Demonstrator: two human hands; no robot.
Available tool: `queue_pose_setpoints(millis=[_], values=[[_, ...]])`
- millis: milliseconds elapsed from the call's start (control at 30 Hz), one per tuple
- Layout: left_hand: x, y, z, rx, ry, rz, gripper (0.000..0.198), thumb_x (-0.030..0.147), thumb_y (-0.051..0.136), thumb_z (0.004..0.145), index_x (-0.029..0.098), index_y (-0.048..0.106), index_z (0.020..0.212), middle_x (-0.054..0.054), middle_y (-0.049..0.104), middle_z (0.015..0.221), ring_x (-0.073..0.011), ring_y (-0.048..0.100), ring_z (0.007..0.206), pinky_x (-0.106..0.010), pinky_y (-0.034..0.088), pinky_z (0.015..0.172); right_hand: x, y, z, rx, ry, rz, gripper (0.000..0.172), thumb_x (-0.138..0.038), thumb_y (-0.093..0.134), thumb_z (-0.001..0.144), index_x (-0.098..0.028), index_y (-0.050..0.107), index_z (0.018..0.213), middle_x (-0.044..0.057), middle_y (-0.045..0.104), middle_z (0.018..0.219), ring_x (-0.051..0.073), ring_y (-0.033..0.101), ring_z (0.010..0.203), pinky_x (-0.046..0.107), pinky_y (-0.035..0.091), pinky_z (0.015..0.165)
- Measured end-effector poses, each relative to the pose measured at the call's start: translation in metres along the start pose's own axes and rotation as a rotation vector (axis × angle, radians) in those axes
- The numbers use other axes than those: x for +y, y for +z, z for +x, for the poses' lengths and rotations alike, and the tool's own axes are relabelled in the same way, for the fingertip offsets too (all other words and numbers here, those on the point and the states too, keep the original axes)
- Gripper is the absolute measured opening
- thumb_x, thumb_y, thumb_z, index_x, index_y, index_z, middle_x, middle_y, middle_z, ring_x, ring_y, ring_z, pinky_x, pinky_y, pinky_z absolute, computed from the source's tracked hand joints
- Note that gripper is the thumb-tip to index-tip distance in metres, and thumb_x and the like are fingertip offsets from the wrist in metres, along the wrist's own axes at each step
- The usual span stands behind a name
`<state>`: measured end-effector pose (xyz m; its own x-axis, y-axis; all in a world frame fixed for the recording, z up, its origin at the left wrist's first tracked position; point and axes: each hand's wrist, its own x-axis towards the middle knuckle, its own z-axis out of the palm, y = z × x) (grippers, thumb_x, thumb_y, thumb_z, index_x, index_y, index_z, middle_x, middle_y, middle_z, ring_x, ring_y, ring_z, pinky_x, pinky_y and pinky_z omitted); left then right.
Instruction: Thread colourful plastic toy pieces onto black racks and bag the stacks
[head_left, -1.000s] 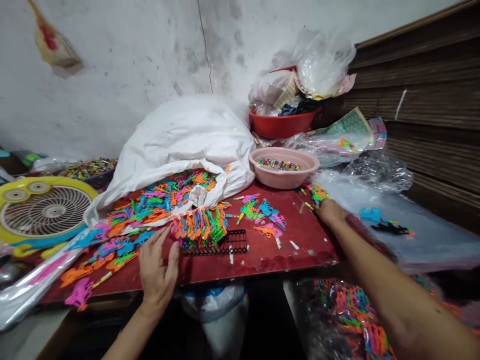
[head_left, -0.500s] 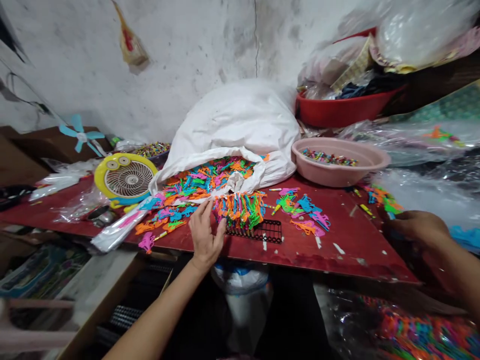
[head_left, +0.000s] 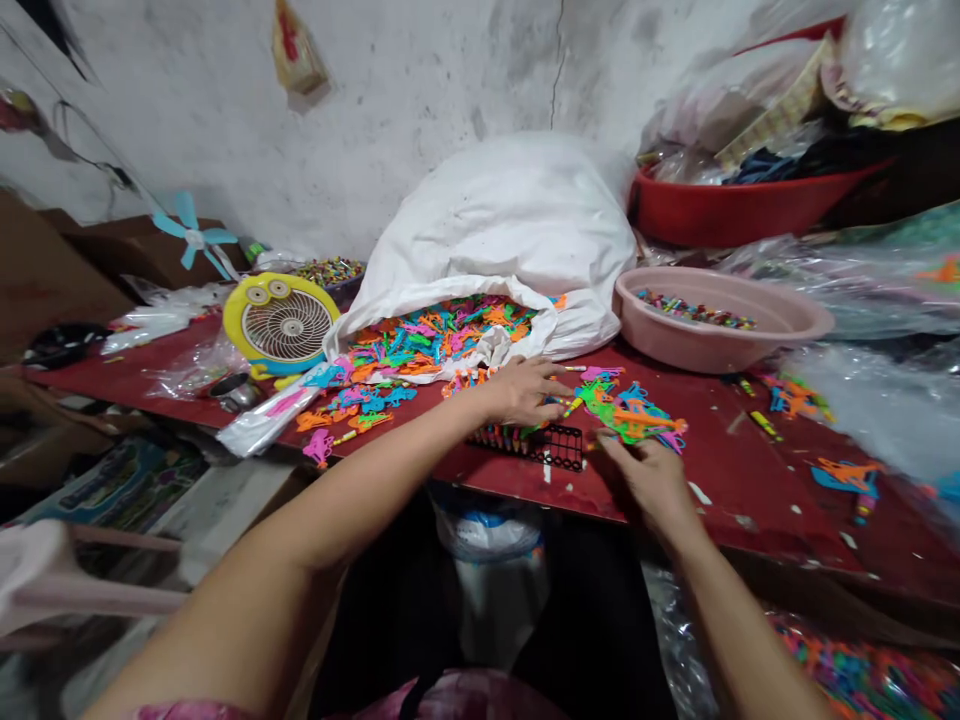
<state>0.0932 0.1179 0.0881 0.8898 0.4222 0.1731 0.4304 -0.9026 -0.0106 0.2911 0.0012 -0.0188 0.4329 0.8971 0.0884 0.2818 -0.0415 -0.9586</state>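
A black rack [head_left: 562, 447] lies near the red table's front edge, its left part filled with colourful plastic pieces. My left hand [head_left: 527, 392] is over the filled part and hides much of it, palm down with its fingers apart. Right of the rack, my right hand [head_left: 651, 482] has its fingertips at a loose pile of green, orange and blue pieces [head_left: 626, 410]; whether it grips one is too small to tell. Behind the rack, a white sack [head_left: 502, 215] lies open, with many similar pieces [head_left: 442, 335] spilling from its mouth.
A pink basin [head_left: 675, 340] with small coloured sticks stands at the right, below a red basin [head_left: 742, 210]. The yellow fan [head_left: 289, 325] is at the left, beside a plastic bag [head_left: 266, 412]. Clear plastic bags [head_left: 877, 390] cover the far right.
My left hand has moved right, over the rack. My right hand has come in from the far right to the loose pile. The view has shifted left.
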Motion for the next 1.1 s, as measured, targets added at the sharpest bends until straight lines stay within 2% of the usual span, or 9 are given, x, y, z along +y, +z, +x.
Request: queue_pose_setpoints(millis=[100,200,300,600,767,867,1100], values=[[-0.004,0.002,0.000,-0.029,-0.013,0.002,0.029,0.030,0.049,0.090,0.020,0.072,0.105,-0.010,0.057,0.133,-0.0260,0.056,0.119,-0.044,0.043,0.100,-0.003,0.031,-0.008,-0.080,0.042,0.002,0.049,-0.064,0.063,0.074,-0.016,0.060,0.061,0.001,0.056,0.045,0.012,0.052,0.041,0.021,0.037,0.040],[-0.008,0.006,-0.002,0.035,-0.020,-0.004,0.026,0.023,0.049,0.085,0.015,0.073,0.091,-0.011,0.065,0.112,-0.0232,0.061,0.101,-0.037,0.047,0.093,-0.006,0.046,-0.011,-0.161,0.083,0.063,0.048,-0.063,0.065,0.069,-0.015,0.062,0.064,0.006,0.064,0.052,0.015,0.059,0.046,0.024,0.044,0.046],[-0.009,0.009,-0.002,0.074,-0.046,-0.027,0.026,0.018,0.048,0.083,0.014,0.073,0.087,-0.011,0.065,0.104,-0.0228,0.061,0.096,-0.036,0.048,0.088,-0.009,0.056,-0.012,-0.213,0.072,0.046,0.047,-0.062,0.062,0.070,-0.016,0.063,0.063,0.009,0.067,0.056,0.017,0.061,0.049,0.026,0.046,0.050],[-0.015,0.018,-0.001,0.132,-0.044,-0.061,0.032,0.015,0.043,0.084,0.015,0.075,0.085,-0.012,0.065,0.105,-0.0225,0.061,0.096,-0.035,0.048,0.086,-0.007,0.078,-0.020,-0.164,-0.170,-0.250,0.042,-0.054,0.051,0.081,-0.021,0.053,0.055,0.005,0.060,0.050,0.016,0.054,0.047,0.027,0.036,0.051],[-0.017,0.019,-0.001,0.142,-0.046,-0.099,0.033,0.015,0.043,0.086,0.015,0.076,0.089,-0.012,0.066,0.110,-0.0224,0.062,0.099,-0.034,0.048,0.089,-0.003,0.084,-0.021,-0.116,-0.349,-0.311,0.033,-0.048,0.049,0.086,-0.019,0.060,0.075,0.005,0.065,0.066,0.018,0.057,0.061,0.027,0.038,0.060],[-0.016,0.016,-0.002,0.129,-0.053,-0.110,0.031,0.015,0.045,0.085,0.014,0.076,0.090,-0.013,0.067,0.107,-0.0232,0.062,0.098,-0.035,0.049,0.088,-0.004,0.087,-0.024,-0.138,-0.379,-0.336,0.031,-0.045,0.046,0.091,-0.018,0.061,0.087,0.006,0.067,0.076,0.019,0.060,0.068,0.028,0.040,0.064],[-0.017,0.017,-0.001,0.125,-0.057,-0.164,0.030,0.012,0.047,0.084,0.014,0.076,0.092,-0.012,0.067,0.110,-0.0227,0.062,0.102,-0.034,0.048,0.090,-0.010,0.091,-0.026,-0.130,-0.411,-0.581,0.027,-0.039,0.042,0.094,-0.019,0.058,0.088,0.007,0.064,0.072,0.019,0.056,0.061,0.027,0.034,0.059]])
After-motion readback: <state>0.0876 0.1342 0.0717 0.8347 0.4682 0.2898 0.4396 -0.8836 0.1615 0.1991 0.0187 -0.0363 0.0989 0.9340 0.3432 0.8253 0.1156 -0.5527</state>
